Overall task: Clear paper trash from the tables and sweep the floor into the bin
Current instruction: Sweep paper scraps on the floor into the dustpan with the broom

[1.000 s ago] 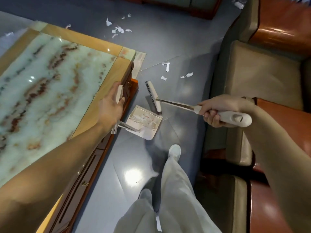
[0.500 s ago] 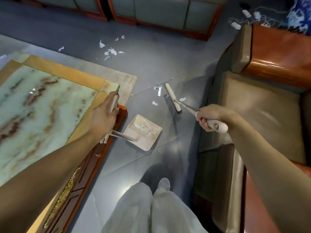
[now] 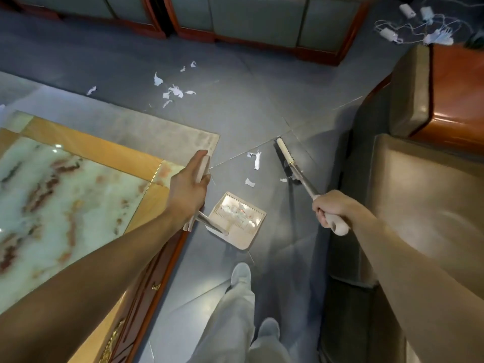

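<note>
My left hand [image 3: 189, 188] grips the upright cream handle of a dustpan [image 3: 237, 221], whose tray sits low over the grey floor and holds white paper scraps. My right hand [image 3: 330, 209] grips the cream handle of a broom; its brush head [image 3: 285, 153] lies on the floor beyond the pan, to the right. Three paper scraps [image 3: 256, 159] lie between brush and dustpan. A looser cluster of several scraps [image 3: 175, 91] lies farther out on the floor.
A marble-topped wooden table [image 3: 65, 184] fills the left, its corner by my left hand. A leather armchair with wooden arms [image 3: 429, 184] stands on the right. Cabinets [image 3: 256, 24] line the far wall; white cables and adapters [image 3: 421, 27] lie at top right. My legs are below.
I have stepped forward. The brush head has swung from beside the dustpan out to the far right of the near scraps. The dustpan has advanced along the table corner.
</note>
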`<state>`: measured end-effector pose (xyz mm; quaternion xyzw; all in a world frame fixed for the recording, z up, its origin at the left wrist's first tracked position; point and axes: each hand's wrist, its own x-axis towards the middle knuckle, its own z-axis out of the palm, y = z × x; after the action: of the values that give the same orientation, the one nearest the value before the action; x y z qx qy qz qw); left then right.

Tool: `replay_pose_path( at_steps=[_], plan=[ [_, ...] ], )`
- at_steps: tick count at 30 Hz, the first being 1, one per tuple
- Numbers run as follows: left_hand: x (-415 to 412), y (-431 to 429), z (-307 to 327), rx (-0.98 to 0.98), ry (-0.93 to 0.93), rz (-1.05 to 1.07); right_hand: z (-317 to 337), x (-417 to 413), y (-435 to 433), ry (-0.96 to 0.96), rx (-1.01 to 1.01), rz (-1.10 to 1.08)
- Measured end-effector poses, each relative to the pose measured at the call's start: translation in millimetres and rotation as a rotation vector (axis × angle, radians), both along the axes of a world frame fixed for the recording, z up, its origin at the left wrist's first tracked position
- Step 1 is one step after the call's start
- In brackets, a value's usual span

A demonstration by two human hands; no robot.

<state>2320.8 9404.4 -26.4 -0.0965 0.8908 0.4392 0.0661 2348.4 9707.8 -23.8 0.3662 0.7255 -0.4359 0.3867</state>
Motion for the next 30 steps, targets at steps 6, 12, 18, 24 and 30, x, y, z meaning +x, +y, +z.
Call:
replay_pose_path(
  at_steps=[6,12,18,24,30],
  plan=[
    [-58,10,5,-0.011,0.038,0.024,11,-47,-30,-0.038,-0.368,-0.395],
    [-86,14,7,0.004,0.060,0.025,49,-82,-9,-0.001,-0.444,-0.458],
    [-111,15,6,0.020,0.050,0.026,49,-134,0,-0.059,-0.204,-0.069],
    [-118,3,1,0.030,0.040,0.051,1,-172,7,-0.085,0.088,0.380],
    [-134,9,-4,0.031,0.020,0.097,-16,-167,13,-0.230,0.037,0.368]
  ],
)
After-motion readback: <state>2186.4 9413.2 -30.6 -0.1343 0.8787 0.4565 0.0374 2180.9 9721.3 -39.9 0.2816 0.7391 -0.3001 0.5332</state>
